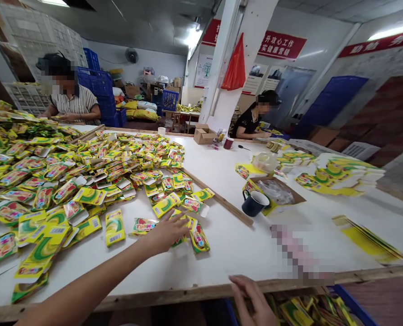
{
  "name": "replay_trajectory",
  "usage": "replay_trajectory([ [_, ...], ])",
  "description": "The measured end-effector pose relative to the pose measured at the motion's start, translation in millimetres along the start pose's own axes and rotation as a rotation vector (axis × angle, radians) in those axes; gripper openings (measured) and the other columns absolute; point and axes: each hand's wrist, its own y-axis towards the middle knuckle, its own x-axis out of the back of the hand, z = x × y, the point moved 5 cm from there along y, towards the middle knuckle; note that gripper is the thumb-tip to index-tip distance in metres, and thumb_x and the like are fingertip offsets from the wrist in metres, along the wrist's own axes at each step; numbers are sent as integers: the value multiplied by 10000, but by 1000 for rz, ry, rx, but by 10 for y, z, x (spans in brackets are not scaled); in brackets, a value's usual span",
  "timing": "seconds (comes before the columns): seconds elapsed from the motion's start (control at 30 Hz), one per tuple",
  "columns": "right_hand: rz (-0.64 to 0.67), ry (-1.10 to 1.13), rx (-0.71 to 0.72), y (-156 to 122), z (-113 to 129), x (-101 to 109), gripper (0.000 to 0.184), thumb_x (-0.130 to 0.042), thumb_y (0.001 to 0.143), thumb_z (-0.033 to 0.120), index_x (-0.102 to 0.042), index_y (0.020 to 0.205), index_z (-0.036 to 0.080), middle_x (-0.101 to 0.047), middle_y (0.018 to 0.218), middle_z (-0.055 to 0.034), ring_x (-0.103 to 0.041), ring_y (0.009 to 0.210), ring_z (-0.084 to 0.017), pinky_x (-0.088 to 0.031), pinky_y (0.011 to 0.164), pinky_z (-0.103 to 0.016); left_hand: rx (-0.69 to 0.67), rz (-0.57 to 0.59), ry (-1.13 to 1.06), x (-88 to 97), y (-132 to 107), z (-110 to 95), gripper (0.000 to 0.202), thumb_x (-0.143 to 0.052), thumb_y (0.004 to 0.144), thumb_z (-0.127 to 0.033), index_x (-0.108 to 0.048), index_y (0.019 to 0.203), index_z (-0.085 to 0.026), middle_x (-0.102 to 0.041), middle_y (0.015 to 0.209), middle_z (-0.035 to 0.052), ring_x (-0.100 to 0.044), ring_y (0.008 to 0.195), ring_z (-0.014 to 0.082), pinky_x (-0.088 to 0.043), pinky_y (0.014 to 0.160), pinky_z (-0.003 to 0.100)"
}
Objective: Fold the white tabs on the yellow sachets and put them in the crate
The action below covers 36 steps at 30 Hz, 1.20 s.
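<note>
My left hand reaches over the table, palm down with fingers spread, touching or just above a few small yellow-and-green printed boxes. One box lies beside its fingertips, and another box is partly behind the hand. A single upright-printed box lies flat to its left. At the front edge of the table, my right hand hangs with its fingers apart and nothing visible in them. Below it, a blue crate holds more of the yellow boxes.
A large heap of boxes covers the left side. A wooden strip divides the tabletop. To the right are a dark mug, an open carton and flat yellow cartons. Two people sit across the table.
</note>
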Motion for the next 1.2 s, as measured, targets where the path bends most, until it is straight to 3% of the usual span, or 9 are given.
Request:
replay_trajectory([
  [0.13,22,232,25,116,441,-482,180,-516,905,338,-662,946,241,-686,968,-63,-657,917,-215,-551,748,-266,99,-107,-181,151,-298,-4,254,-496,818,-30,-571,974,-215,-685,973,58,-633,1027,242,-336,1068,484],
  [0.2,17,329,41,127,569,-656,158,-531,898,304,-641,995,242,-679,1005,-64,-649,947,-215,-543,796,-280,265,-274,-382,118,-505,-28,159,-507,880,-155,-538,1019,-223,-672,987,59,-642,975,238,-440,975,438],
  [0.3,47,467,20,108,672,-925,264,-557,887,281,-575,1148,245,-654,1120,-73,-645,980,-210,-535,844,-296,460,-537,-809,-126,-823,-129,349,-520,903,-251,-396,1230,-252,-633,1148,81,-626,1032,224,-504,895,364],
  [0.37,108,544,0,101,721,-1095,299,-545,895,268,-548,1193,248,-649,1137,-68,-651,964,-195,-542,822,-277,497,-565,-1005,-328,-952,-232,347,-529,902,-262,-421,1231,-255,-634,1150,76,-634,1005,212,-513,878,338],
  [0.47,199,585,21,144,807,-1259,227,-528,901,248,-599,1116,246,-674,1068,-48,-652,946,-183,-533,810,-254,528,-533,-1057,-461,-1051,-298,188,-551,893,-286,-577,1068,-223,-661,1026,57,-636,910,198,-515,822,300],
  [0.67,214,561,87,381,893,-1389,107,-542,886,234,-647,873,216,-681,889,-42,-645,874,-192,-515,782,-268,540,-617,-990,-389,-1056,-167,179,-511,917,-306,-644,977,-201,-650,997,73,-615,974,220,-486,874,324],
  [0.8,170,621,43,417,842,-1420,169,-530,887,205,-613,1034,221,-680,989,-55,-649,907,-187,-528,791,-276,605,-783,-1062,-465,-1071,-118,258,-538,898,-302,-540,1144,-224,-622,1133,87,-593,1091,236,-485,925,355],
  [0.97,245,583,155,344,911,-1341,134,-555,881,210,-662,959,231,-685,1019,-64,-627,999,-211,-510,871,-315,555,-710,-960,-398,-1076,-223,147,-530,903,-293,-617,981,-203,-663,1084,91,-607,1055,237,-476,938,365],
  [1.2,173,546,94,360,984,-1297,94,-566,881,258,-648,900,216,-686,904,-46,-642,863,-193,-520,770,-280,637,-732,-1005,-289,-1048,-256,162,-562,886,-309,-648,961,-195,-697,1039,83,-642,975,227,-498,876,329],
])
